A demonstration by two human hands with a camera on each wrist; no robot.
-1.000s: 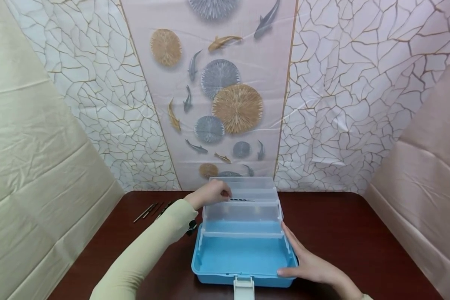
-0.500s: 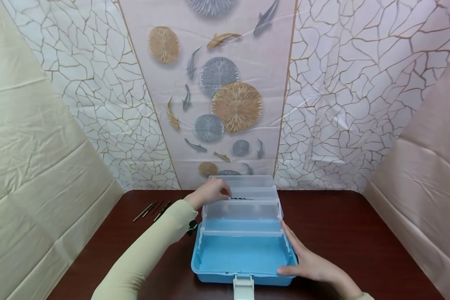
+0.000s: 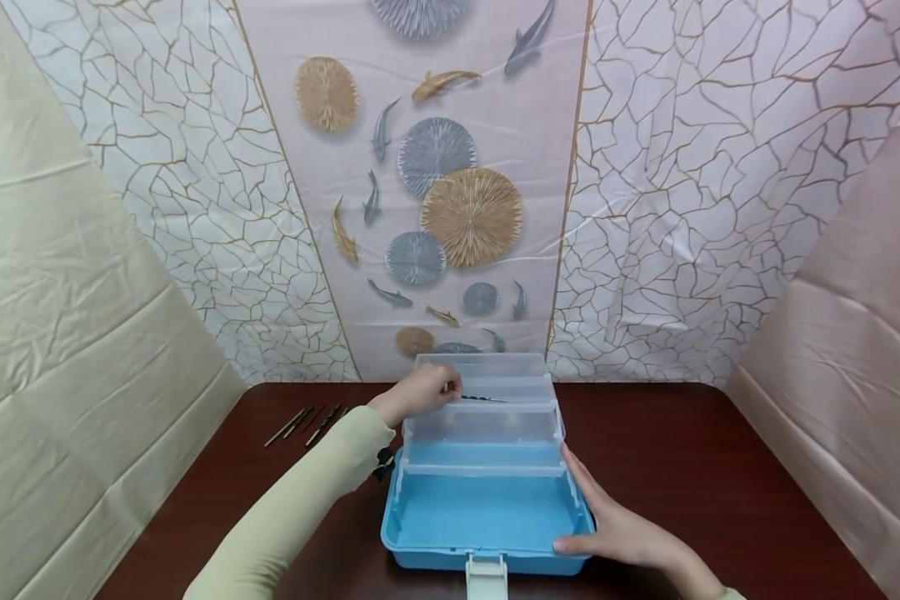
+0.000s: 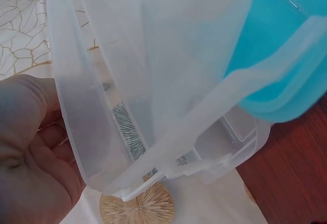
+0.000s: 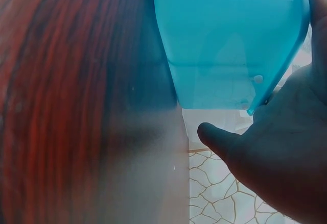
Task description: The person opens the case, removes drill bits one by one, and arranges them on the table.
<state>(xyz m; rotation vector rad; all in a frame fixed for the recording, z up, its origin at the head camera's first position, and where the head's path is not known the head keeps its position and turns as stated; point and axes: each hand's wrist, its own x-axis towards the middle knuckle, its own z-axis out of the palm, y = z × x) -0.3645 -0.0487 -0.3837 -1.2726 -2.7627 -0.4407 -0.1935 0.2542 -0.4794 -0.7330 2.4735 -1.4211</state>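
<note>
My left hand [image 3: 420, 390] pinches one end of a drill bit [image 3: 483, 398], which lies almost level over the top translucent tray [image 3: 506, 387] of a blue toolbox [image 3: 487, 561]. Dark spiral flutes run from the fingertips to a pale, thin end on the right. In the left wrist view, the left hand [image 4: 36, 157] is beside the clear tray wall [image 4: 82, 112], and the bit is hidden. With fingers stretched along the toolbox's right side, my right hand [image 3: 622, 527] rests its thumb at the front right corner. The right wrist view shows that thumb [image 5: 219, 137] extended.
Several more drill bits [image 3: 288, 425] lie on the dark red wooden table [image 3: 660, 450] to the left. A small black object [image 3: 384, 462] is beside the toolbox's left wall. The white latch [image 3: 487, 575] hangs at the front. Patterned cloth hangs behind the table.
Both hands keep nearly the same place. The drill bit's right end has dipped slightly, and the left hand has shifted a little. The whole head view moves slightly.
</note>
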